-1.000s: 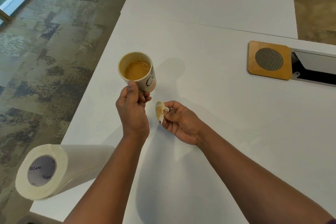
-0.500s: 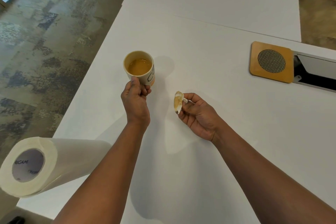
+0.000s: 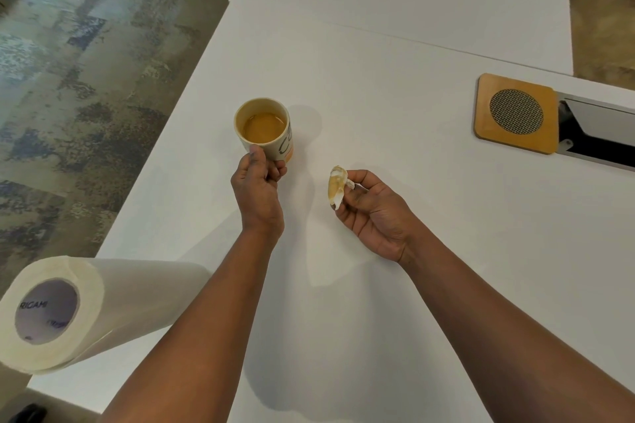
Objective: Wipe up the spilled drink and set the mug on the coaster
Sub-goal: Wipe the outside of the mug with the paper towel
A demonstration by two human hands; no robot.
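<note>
Left hand [image 3: 258,192] holds upright mug [image 3: 264,129]; coaster [image 3: 515,113] lies flat.

Cream mug [image 3: 266,134] with tan drink, brown-stained white tissue [image 3: 336,187], amber coaster [image 3: 515,113] with grey mesh, white table [image 3: 395,62]

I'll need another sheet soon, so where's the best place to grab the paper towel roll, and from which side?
Probably grip the paper towel roll around its round body, coming down from above with the fingers spread across the curve. It lies on its side at the table's near left corner, its open core facing out over the edge, so the end faces are awkward to reach.
</note>
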